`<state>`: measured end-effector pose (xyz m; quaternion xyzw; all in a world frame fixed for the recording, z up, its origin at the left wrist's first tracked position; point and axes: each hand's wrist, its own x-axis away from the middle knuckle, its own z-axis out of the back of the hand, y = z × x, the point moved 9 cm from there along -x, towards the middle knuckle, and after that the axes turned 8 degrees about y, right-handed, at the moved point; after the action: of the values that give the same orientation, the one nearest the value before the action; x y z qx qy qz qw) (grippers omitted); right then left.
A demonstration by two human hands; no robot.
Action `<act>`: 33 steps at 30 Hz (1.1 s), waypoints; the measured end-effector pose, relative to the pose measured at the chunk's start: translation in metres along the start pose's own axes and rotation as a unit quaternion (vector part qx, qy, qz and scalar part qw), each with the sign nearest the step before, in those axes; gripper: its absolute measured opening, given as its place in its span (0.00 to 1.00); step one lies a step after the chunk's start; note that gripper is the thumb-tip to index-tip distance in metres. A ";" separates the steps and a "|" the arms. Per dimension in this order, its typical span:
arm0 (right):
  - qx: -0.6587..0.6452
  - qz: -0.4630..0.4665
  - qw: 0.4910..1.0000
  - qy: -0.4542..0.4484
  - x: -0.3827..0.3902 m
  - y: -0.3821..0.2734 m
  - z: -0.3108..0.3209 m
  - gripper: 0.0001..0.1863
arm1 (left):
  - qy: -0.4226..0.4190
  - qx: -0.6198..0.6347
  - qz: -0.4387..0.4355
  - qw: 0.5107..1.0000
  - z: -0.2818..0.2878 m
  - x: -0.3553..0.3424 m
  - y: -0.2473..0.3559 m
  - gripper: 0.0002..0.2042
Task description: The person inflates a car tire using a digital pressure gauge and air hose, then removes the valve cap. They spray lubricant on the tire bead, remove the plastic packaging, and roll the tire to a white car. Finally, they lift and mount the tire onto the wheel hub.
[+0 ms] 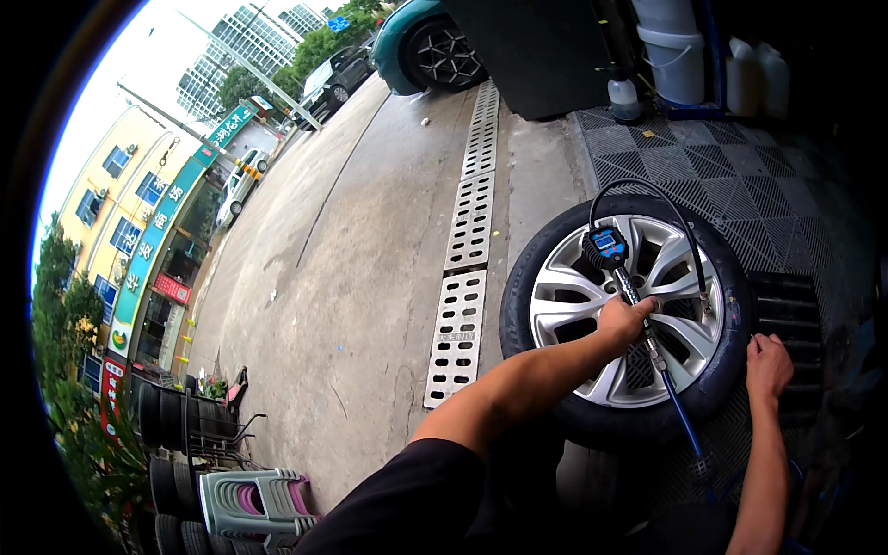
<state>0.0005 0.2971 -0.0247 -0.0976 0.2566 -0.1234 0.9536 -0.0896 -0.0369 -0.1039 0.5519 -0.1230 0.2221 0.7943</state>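
Observation:
A silver alloy wheel (561, 277) with a black tyre (529, 370) lies flat on the ground before me. My left hand (625, 319) is wrapped round the metal handle of a digital tyre inflator (607, 246), held over the wheel's middle. From its lit gauge head a black hose (668, 196) arches over to the valve at the rim's right side. A blue air line (682, 416) runs from the handle's lower end toward me. My right hand (769, 364) rests against the tyre's right edge with fingers curled; whether they grip anything is hidden.
A slotted drain cover strip (469, 217) runs along the ground left of the wheel. Patterned floor mats (666, 153) lie beyond it, with a white bucket (673, 69) and jugs behind. Stacked stools (250, 499) and a tyre rack (190, 416) stand at lower left; a teal car (402, 46) is parked ahead.

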 end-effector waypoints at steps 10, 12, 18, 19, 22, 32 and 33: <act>-0.001 0.004 1.000 0.006 -0.001 -0.005 -0.001 0.06 | 0.005 -0.021 -0.004 1.000 0.000 0.001 0.001 0.24; -0.002 0.006 1.000 0.006 0.000 -0.005 -0.002 0.07 | 0.007 -0.023 -0.001 1.000 0.001 -0.001 -0.002 0.24; -0.001 0.002 1.000 0.006 0.000 -0.001 -0.002 0.08 | -0.001 -0.033 0.001 0.999 -0.001 0.000 -0.002 0.24; 0.000 0.001 1.000 0.007 0.000 -0.001 -0.002 0.08 | -0.004 -0.035 0.003 0.999 -0.002 -0.001 -0.002 0.24; 0.010 0.001 1.000 0.007 -0.001 -0.003 0.001 0.08 | -0.007 -0.034 0.006 0.999 -0.002 -0.003 -0.004 0.24; 0.006 -0.003 1.000 0.008 0.000 0.003 -0.004 0.07 | 0.000 -0.020 0.000 1.000 0.001 0.002 0.000 0.24; 0.003 -0.003 1.000 0.007 0.000 0.004 -0.004 0.07 | -0.001 -0.021 0.004 1.000 0.002 0.001 -0.001 0.24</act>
<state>-0.0008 0.2998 -0.0294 -0.0947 0.2622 -0.1281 0.9518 -0.0881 -0.0384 -0.1035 0.5347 -0.1306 0.2226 0.8047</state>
